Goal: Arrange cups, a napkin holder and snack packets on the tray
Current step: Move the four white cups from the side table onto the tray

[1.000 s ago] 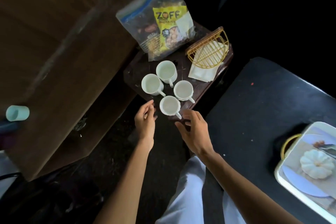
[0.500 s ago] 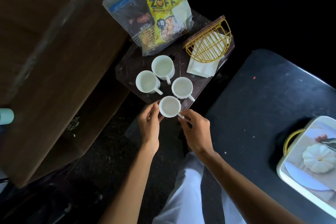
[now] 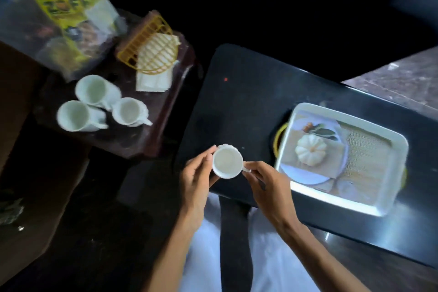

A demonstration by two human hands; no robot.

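1. The left hand (image 3: 196, 178) holds a white cup (image 3: 227, 161) by its body. Its fingers (image 3: 208, 157) are curled against the cup's left side, with one fingertip at the rim.
2. The right hand (image 3: 267, 185) pinches the cup's handle. Its fingers (image 3: 251, 168) are closed together on the handle at the cup's right side.
3. The cup is upright, with its opening facing the camera. It sits over the near left part of the black table (image 3: 237, 102); whether it touches the surface cannot be told.
4. The tray (image 3: 400, 147) lies flat on the black table, to the right of the cup and apart from it. It is white, with a pumpkin picture printed on its floor and a yellow handle (image 3: 277, 140) at its left end.
5. Three cups (image 3: 94, 89) stand close together on the small table (image 3: 132, 140) to the left, all upright.
6. The napkin holder (image 3: 151, 52), a yellow wire frame, stands behind those cups on the same small table, with white napkins (image 3: 154, 78) inside and below it.
7. The bag of snack packets (image 3: 61, 21), clear plastic with a yellow packet inside, stands at the far left corner, beside the napkin holder. This area is blurred.
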